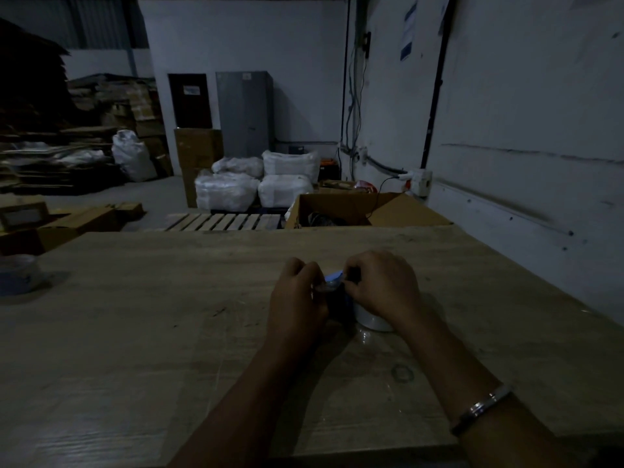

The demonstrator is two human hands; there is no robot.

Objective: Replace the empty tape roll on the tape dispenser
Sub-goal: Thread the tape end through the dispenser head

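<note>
A blue tape dispenser (334, 276) sits between my two hands on the wooden table (169, 315), mostly hidden by them. My left hand (297, 298) grips its left side with curled fingers. My right hand (381, 285) curls over its right side, fingertips pinching near the blue top. A white tape roll (371, 320) shows under my right hand, at the dispenser's right. Clear tape film glints between my fingertips; which hand holds it I cannot tell.
Another tape roll (18, 275) lies at the table's far left edge. An open cardboard box (341, 207) stands behind the table, with a wooden pallet (223, 221) and white sacks (256, 184) beyond. A wall (523, 130) runs along the right.
</note>
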